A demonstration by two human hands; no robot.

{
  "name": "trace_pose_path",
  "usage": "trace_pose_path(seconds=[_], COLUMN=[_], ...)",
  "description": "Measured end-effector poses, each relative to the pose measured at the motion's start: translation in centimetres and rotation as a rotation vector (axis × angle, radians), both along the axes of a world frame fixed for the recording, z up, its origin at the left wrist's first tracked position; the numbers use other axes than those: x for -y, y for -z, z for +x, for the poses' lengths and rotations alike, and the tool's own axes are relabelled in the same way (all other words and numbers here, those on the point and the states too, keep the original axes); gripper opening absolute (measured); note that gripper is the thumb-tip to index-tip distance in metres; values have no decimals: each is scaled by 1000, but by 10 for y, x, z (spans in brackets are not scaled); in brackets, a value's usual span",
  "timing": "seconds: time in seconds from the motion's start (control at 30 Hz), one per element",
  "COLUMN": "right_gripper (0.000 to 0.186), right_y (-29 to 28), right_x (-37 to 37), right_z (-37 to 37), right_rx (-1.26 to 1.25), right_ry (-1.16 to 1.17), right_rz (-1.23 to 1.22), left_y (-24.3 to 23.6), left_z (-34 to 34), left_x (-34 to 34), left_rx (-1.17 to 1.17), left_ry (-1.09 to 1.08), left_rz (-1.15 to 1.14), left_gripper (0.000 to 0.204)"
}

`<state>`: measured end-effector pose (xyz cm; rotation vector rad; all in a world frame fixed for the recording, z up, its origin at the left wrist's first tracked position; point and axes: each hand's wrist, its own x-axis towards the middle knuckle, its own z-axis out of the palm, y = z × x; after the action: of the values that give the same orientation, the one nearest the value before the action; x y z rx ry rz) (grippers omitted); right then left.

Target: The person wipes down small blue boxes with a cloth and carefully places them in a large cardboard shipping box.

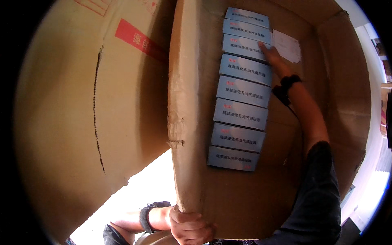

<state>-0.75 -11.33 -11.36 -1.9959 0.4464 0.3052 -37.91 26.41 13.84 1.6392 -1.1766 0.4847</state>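
Inside an open cardboard carton point(185, 171), several small light-blue boxes point(243, 90) lie in a column, one after another from far to near. Printed lettering in red and black covers their upper faces. My right hand point(275, 57) reaches in from the right, with one finger stretched onto the right end of the third box from the far end point(241, 45). Its other fingers show only in part. At the near left, the fingers of my left hand point(191, 227) are wrapped over the carton's edge.
A large carton flap or panel point(69, 106), with a red printed strip and a dark ragged line, fills the left side. A white paper sheet point(286, 45) lies in the carton beside the far boxes. The carton's right wall point(347, 94) rises beyond my right forearm.
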Motion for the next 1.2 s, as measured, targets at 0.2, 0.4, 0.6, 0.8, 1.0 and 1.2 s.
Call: trace_pose_path(seconds=[0.2,0.4,0.6,0.8,1.0,1.2], right_gripper=[89,62,54,56,74,78], right_y=[-30,-35,-32,-17,-41,-52], right_x=[-7,-39,-46,-36,-41,-67], right_z=[-49,-117,-120,-112,-156,-199], right_rx=[2,-43,76,143,-106,-207], right_ry=[-18,135,175,138,54,53], right_rz=[168,127,173,130,193,175], left_y=[22,2,-7,-1,-1,-5], left_z=[2,-4,5,0,-6,-2], left_x=[1,-13,-3,4,-1,-4], left_rx=[289,120,87,98,-3,51], left_ry=[-72,-58,10,-107,-82,-68], left_rz=[-117,138,239,188,172,211], left_gripper=[6,7,14,13,12,11])
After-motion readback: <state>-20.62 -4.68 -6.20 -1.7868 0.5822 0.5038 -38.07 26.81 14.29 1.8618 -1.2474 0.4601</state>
